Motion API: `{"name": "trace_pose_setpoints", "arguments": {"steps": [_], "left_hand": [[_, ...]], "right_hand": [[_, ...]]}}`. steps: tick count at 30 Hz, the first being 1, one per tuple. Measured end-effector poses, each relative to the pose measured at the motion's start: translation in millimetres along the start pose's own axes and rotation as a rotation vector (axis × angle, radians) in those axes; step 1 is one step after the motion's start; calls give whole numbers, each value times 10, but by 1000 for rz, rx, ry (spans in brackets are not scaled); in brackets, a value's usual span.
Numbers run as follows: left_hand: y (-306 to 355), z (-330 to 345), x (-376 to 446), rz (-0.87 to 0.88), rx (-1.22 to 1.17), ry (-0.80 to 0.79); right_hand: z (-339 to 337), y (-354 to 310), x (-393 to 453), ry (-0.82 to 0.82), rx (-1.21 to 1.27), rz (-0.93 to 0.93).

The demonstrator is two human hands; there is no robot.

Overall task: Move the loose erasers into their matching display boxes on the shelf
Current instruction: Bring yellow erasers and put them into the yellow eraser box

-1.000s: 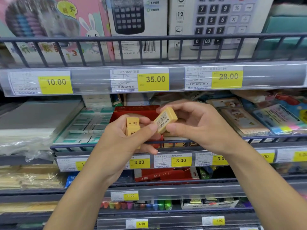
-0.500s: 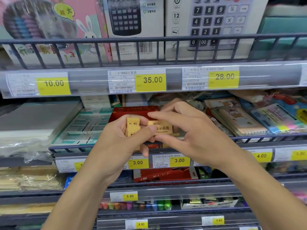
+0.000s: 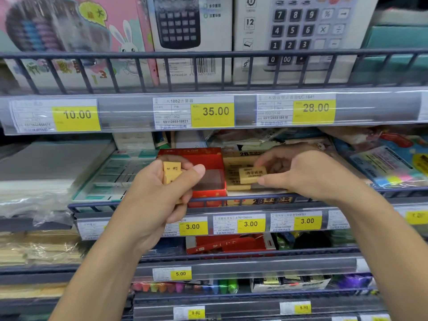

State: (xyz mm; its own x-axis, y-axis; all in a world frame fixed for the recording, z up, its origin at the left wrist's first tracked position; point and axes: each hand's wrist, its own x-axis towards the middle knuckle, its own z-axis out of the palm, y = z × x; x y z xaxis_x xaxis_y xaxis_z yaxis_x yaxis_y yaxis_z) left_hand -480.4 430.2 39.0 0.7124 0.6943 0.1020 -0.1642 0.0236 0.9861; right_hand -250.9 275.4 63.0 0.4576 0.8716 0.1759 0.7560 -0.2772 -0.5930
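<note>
Seen from the head camera, a person stands close to a stationery shelf [image 3: 231,200] with both bare hands raised to its middle tier. The left hand [image 3: 162,195] is curled round a small stack of tan erasers [image 3: 171,173], thumb across the front and fingers behind, holding them in front of a red display box [image 3: 208,167] that sits on the tier behind the wire rail. The right hand [image 3: 298,172] pinches a single wrapped tan eraser [image 3: 252,174] between thumb and fingertips, its printed label facing the camera, directly over a tan display box [image 3: 234,158] marked "2B" that stands just beside the red one on its right. More tan erasers lie flat inside that tan box beneath the held one; whether the held eraser touches them cannot be told.

On the tier above, behind a rail, stand two calculator boxes [image 3: 192,35] and a pink abacus box [image 3: 69,35], over yellow price tags [image 3: 213,112] reading 10.00, 35.00 and 28.00. Tags under the eraser tier read 3.00. Sticky-note packs [image 3: 393,165] lie to the right.
</note>
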Motion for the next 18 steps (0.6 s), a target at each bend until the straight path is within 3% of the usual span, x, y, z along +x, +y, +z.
{"name": "trace_pose_setpoints", "arguments": {"steps": [5,9,18], "left_hand": [[-11,28,-2,-8,-12,-33],[-22,20,5,-25,-28,-58],[-59,-15,31,-25,-18,-92]], "right_hand": [[95,7,124,-176,96,0],[138,-80,221,-245,34,-1],[175,-94,277,-249,-27,110]]}}
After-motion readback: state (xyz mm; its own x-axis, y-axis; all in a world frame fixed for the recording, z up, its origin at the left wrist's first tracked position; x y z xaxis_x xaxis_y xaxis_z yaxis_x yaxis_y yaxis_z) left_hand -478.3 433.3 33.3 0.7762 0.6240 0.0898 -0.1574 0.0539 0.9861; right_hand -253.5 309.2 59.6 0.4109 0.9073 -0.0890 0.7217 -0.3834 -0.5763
